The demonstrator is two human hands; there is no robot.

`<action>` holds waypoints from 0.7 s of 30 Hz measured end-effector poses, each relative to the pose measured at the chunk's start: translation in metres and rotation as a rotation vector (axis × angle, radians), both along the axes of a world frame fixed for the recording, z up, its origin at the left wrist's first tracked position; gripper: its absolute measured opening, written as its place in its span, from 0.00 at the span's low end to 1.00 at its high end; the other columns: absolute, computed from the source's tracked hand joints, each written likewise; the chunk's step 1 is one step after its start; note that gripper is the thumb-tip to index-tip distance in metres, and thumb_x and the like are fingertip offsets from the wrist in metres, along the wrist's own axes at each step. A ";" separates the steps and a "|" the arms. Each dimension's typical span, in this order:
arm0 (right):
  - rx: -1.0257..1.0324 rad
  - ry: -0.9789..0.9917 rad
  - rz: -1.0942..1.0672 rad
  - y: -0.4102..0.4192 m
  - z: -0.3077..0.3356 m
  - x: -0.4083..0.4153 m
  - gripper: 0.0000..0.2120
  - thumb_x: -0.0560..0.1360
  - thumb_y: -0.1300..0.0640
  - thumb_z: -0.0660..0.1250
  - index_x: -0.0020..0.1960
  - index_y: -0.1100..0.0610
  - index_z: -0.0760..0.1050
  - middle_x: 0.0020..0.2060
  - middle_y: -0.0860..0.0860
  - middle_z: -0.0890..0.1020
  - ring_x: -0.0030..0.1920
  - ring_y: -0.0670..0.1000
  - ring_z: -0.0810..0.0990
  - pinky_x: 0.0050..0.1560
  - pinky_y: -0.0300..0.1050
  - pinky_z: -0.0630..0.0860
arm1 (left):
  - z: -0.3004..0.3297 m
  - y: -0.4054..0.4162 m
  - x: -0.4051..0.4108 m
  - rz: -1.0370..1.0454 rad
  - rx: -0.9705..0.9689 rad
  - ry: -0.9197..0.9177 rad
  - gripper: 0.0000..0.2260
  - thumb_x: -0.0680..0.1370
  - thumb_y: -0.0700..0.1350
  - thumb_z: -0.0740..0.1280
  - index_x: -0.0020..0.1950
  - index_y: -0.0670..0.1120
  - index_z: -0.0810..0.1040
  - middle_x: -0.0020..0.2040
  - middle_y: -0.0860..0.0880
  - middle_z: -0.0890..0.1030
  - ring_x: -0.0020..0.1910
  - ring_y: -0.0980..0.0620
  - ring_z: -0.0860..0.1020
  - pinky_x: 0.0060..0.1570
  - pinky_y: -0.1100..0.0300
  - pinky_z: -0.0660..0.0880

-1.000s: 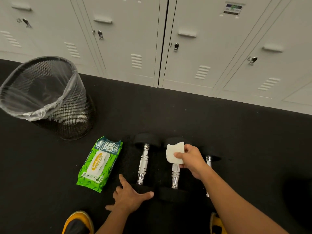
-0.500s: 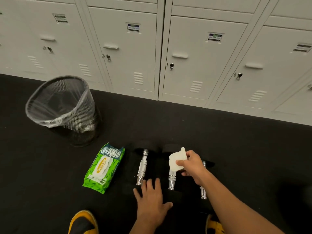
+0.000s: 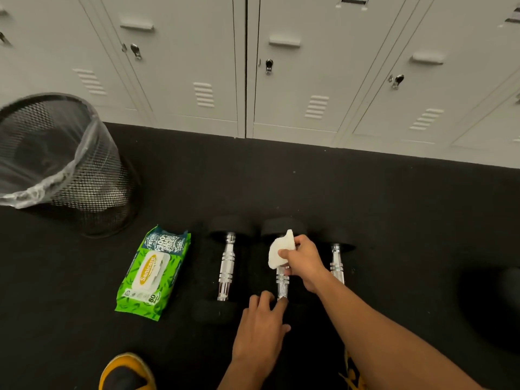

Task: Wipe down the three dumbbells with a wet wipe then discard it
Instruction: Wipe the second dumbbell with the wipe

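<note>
Three dumbbells with chrome handles and black heads lie side by side on the black floor: the left dumbbell (image 3: pixel 226 267), the middle dumbbell (image 3: pixel 282 287) and the right dumbbell (image 3: pixel 336 263). My right hand (image 3: pixel 302 261) pinches a crumpled white wet wipe (image 3: pixel 279 249) over the far end of the middle dumbbell's handle. My left hand (image 3: pixel 260 330) rests with fingers extended on the near black head of the middle dumbbell, fingertips at the handle's near end.
A green wet-wipe pack (image 3: pixel 153 273) lies left of the dumbbells. A black mesh bin (image 3: pixel 60 164) with a clear liner stands at the far left. White lockers (image 3: pixel 295 66) line the back. My yellow-and-black shoes (image 3: pixel 126 371) show at the bottom edge.
My left hand slid right from the left dumbbell's near head onto the middle one's. My right hand keeps the wipe at the middle dumbbell. The camera tilted up, then back down.
</note>
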State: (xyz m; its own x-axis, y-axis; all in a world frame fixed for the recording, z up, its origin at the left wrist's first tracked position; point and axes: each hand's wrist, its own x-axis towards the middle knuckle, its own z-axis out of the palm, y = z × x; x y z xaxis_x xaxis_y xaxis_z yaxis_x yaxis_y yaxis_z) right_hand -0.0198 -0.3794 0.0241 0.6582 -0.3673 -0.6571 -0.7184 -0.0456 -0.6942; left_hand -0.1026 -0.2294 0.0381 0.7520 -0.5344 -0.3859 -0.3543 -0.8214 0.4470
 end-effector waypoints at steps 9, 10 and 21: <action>-0.156 0.074 -0.053 -0.010 -0.030 0.010 0.19 0.73 0.63 0.73 0.60 0.59 0.69 0.56 0.57 0.78 0.50 0.57 0.82 0.28 0.40 0.77 | -0.010 -0.009 0.008 -0.082 -0.005 0.047 0.25 0.79 0.52 0.65 0.74 0.55 0.62 0.68 0.51 0.64 0.66 0.51 0.64 0.65 0.54 0.65; -0.176 0.080 -0.060 -0.011 -0.033 0.009 0.19 0.73 0.63 0.73 0.60 0.59 0.69 0.56 0.58 0.78 0.50 0.57 0.83 0.30 0.43 0.79 | -0.010 -0.011 0.008 -0.082 -0.010 0.049 0.25 0.79 0.51 0.66 0.74 0.54 0.62 0.68 0.51 0.65 0.66 0.51 0.64 0.65 0.54 0.66; -0.314 0.161 -0.044 -0.021 -0.029 -0.011 0.34 0.71 0.50 0.76 0.67 0.59 0.61 0.65 0.59 0.68 0.61 0.60 0.74 0.53 0.48 0.74 | -0.008 -0.016 -0.002 0.013 -0.071 0.039 0.23 0.79 0.48 0.67 0.71 0.55 0.64 0.66 0.54 0.65 0.64 0.53 0.64 0.64 0.58 0.67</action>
